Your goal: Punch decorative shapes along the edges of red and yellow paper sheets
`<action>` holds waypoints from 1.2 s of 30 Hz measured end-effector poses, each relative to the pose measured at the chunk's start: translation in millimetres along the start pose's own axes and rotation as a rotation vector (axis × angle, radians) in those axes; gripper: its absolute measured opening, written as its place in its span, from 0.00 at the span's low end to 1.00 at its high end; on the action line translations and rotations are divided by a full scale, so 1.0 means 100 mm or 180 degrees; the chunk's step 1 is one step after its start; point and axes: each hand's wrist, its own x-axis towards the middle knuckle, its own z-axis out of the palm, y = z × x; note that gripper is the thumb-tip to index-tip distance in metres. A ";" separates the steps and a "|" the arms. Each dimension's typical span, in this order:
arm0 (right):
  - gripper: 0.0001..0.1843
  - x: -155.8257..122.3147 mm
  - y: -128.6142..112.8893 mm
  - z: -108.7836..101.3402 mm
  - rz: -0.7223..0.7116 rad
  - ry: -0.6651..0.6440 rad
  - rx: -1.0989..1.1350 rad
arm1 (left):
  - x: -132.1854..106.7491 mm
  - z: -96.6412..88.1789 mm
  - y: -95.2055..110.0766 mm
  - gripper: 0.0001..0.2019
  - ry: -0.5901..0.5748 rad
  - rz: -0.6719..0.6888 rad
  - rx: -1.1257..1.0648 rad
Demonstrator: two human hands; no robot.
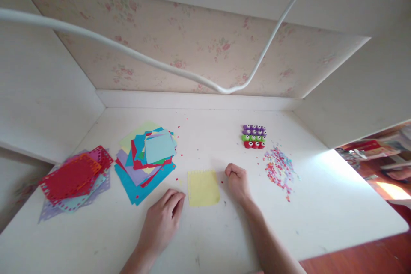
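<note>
A square yellow sheet of paper (pixel 203 189) lies flat on the white table between my two hands. Small notches or holes run along its top and left edges. My left hand (pixel 167 209) rests just left of the sheet, fingers curled together, with nothing visible in them. To the right of the sheet, my right hand (pixel 237 181) is closed in a fist on the table. Whatever it may hold is hidden by the fingers. A tiny red paper dot (pixel 221 182) lies between the sheet and my right hand.
Left of centre lies a pile of coloured paper (pixel 159 147). Farther left are sheets with punched edges (pixel 72 177). Small purple, green and red pieces (pixel 254 136) stand in rows at the back right, near scattered paper dots (pixel 279 169). A white cable (pixel 224 90) hangs in front.
</note>
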 end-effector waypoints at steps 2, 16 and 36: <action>0.08 0.00 0.02 0.00 0.0093 0.0021 0.0065 | 0.00 0.00 0.01 0.09 0.0030 0.0007 0.0018; 0.08 0.04 -0.03 0.00 0.0292 -0.0221 0.0369 | -0.02 0.04 -0.03 0.08 0.0023 -0.0025 -0.0056; 0.10 -0.04 -0.16 0.09 0.0162 -0.0050 0.0482 | -0.05 0.02 -0.20 0.09 0.0430 -0.0400 -0.0103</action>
